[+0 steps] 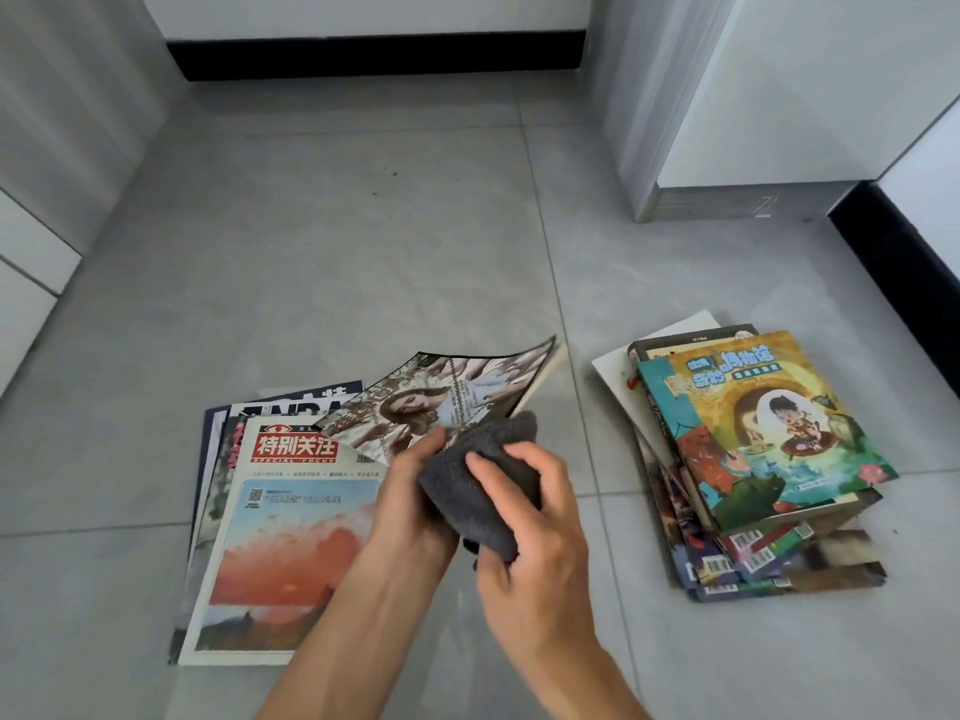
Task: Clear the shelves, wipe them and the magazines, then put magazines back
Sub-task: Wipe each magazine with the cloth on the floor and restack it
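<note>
Left hand gripped the lower edge of a glossy magazine with a woman on its cover, tilted above the left stack of magazines on the grey tiled floor. Right hand clutched a dark grey folded cloth against it. Second colourful stack lay right.

We find open grey floor ahead of both piles, up to the black skirting. A bare strip of floor separates the left magazine stack from the right stack. Cabinet fronts bound the area: the left cabinet and the right cabinet. The raised magazine overhangs the left stack.
</note>
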A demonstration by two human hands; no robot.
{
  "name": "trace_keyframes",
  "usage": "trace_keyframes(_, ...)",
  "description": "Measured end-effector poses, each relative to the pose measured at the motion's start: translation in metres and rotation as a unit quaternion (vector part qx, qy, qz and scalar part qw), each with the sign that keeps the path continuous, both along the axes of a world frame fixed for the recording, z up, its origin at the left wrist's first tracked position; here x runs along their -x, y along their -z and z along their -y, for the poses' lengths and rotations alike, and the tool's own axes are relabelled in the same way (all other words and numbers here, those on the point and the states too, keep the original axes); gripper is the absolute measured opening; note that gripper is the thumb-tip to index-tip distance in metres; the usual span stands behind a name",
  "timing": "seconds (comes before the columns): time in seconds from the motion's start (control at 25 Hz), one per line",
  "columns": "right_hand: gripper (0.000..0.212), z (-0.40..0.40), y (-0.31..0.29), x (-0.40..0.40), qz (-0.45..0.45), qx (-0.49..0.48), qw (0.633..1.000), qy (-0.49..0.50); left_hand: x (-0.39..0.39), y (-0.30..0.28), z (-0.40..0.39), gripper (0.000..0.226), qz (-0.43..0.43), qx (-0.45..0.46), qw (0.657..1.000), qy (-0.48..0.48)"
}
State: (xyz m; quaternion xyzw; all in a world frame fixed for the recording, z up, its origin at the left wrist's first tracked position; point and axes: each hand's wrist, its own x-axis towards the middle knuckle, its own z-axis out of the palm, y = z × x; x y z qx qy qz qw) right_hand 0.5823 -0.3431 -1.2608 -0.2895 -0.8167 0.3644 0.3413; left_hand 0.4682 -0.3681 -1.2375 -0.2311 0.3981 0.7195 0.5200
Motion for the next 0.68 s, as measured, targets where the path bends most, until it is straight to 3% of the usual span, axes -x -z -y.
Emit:
trace_keyframes(0.12, 0.061, -0.038, 0.003, 0.006, -0.021, 0.016, 0.997, 0.069, 0.004, 0.012, -0.007, 0.033, -0.059, 0.037, 0.995, -0.073)
trace_keyframes(0.2, 0.056, -0.07, 0.007, 0.016, -0.052, 0.132, 0.978, 0.154, -0.002, 0.017, -0.01, 0.027, -0.08, 0.051, 0.991, -0.094)
trace_keyframes(0.24, 0.053, -0.084, 0.006, 0.019, -0.098, 0.259, 0.94, 0.199, -0.007, 0.018, -0.01, 0.02, -0.087, 0.054, 0.991, -0.092)
trace_keyframes(0.32, 0.042, -0.097, 0.001, 0.013, -0.207, 0.522, 0.79, 0.247, -0.014, 0.013, -0.009, 0.023, -0.085, 0.039, 0.99, -0.105)
trace_keyframes(0.36, 0.034, -0.093, -0.001, 0.007, -0.224, 0.605, 0.725, 0.241, -0.013, 0.015, -0.008, 0.02, -0.088, 0.03, 0.989, -0.113)
trace_keyframes(0.44, 0.022, -0.074, -0.007, -0.006, -0.237, 0.707, 0.646, 0.164, -0.011, 0.017, -0.007, 0.021, -0.104, 0.023, 0.986, -0.126)
trace_keyframes(0.48, 0.021, -0.062, -0.009, -0.01, -0.238, 0.725, 0.637, 0.114, -0.01, 0.02, -0.006, 0.026, -0.12, 0.031, 0.984, -0.13)
trace_keyframes(0.56, 0.021, -0.043, -0.005, -0.011, -0.168, 0.702, 0.688, 0.071, -0.013, 0.024, -0.005, 0.026, -0.172, 0.058, 0.978, -0.099)
trace_keyframes(0.64, 0.021, -0.037, 0.001, -0.011, -0.086, 0.65, 0.745, 0.125, -0.021, 0.025, -0.002, 0.022, -0.215, 0.091, 0.972, -0.025)
trace_keyframes(0.68, 0.021, -0.04, 0.004, -0.013, -0.089, 0.646, 0.744, 0.145, -0.022, 0.025, -0.001, 0.021, -0.238, 0.103, 0.966, 0.02)
